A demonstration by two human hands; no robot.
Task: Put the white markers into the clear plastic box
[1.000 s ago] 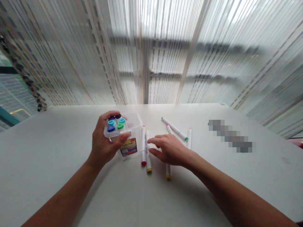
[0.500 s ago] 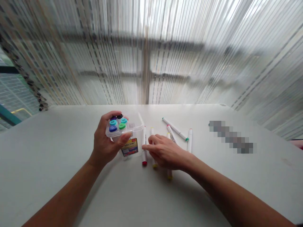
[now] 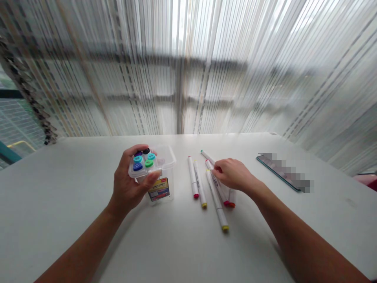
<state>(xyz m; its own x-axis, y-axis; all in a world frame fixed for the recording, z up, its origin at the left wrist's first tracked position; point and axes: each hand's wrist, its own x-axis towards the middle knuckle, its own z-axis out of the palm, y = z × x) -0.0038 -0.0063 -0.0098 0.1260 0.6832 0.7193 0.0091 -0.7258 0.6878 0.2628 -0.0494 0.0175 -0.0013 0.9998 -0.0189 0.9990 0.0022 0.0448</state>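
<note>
A clear plastic marker box [image 3: 167,188] with a coloured label stands on the table, and my left hand [image 3: 128,177] is wrapped round its left side. Several markers stand in its left part, with blue, green, purple and black caps [image 3: 149,163] up. My right hand [image 3: 235,175] has its fingers curled and pinched at a white marker with pinkish-red ends [image 3: 221,193], among the loose markers. To its left lie a red-ended marker [image 3: 193,179] and a yellow-ended marker [image 3: 200,186], side by side. Another yellow-ended marker [image 3: 218,206] reaches nearer to me.
A green-ended marker [image 3: 207,155] lies behind the right hand, partly covered by it. Under that hand an orange-red cap [image 3: 231,204] shows. A flat dark phone-like object [image 3: 275,169], partly pixelated, rests on the white table [image 3: 73,196] at right. Striped curtains [image 3: 132,78] hang behind.
My right hand has moved right, from the red- and yellow-ended markers to the pinkish-red one. Those markers now lie at a slant, farther from the box. My left hand keeps its hold.
</note>
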